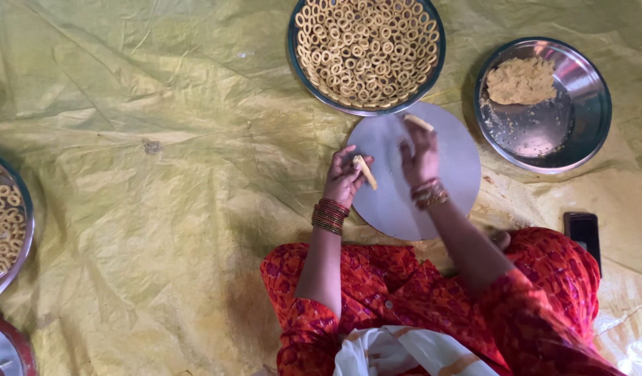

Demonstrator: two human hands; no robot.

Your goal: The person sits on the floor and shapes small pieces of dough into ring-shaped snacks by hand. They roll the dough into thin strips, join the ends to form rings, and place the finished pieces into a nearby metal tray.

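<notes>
My left hand pinches a short stick of pale dough at the left edge of a round grey board. Over the board's upper part, my right hand presses its fingers on a thin dough strip lying there. Both wrists carry bangles. A steel plate just beyond the board is filled with several small dough rings. To the right, another steel plate holds a lump of dough and crumbs.
Everything lies on a crumpled yellow sheet. A third plate of dough rings shows at the left edge, and a red-rimmed dish at the bottom left. A dark phone rests by my right knee.
</notes>
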